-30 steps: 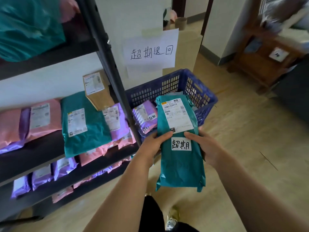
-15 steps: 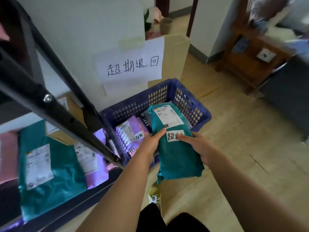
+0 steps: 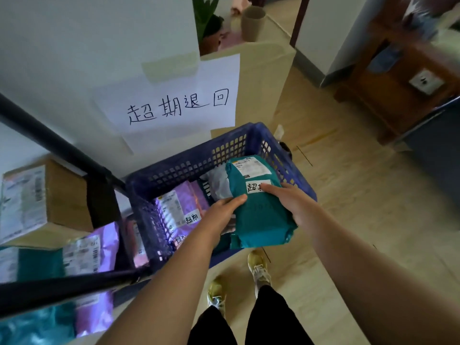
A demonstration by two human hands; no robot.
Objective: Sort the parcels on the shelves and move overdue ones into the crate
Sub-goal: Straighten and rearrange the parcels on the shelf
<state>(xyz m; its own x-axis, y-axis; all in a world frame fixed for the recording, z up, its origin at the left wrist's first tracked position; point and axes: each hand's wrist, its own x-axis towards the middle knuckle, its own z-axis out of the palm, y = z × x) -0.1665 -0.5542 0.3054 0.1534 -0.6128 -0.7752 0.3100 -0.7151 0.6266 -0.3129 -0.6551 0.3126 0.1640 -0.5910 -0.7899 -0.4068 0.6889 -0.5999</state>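
Right hand (image 3: 296,207) thumb hides half the teal parcel's (image 3: 261,215) handwritten sticker (image 3: 254,187).

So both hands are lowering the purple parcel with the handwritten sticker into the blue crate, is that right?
Not quite. In the head view the parcel held by the left hand and right hand is teal, not purple. It does carry a handwritten sticker and sits over the blue crate.

Teal parcel (image 3: 258,207): we see it label-up over the crate's right side, white tag handwritten | Blue crate (image 3: 189,163): on floor by shelf | Purple parcel (image 3: 174,207): inside, tagged
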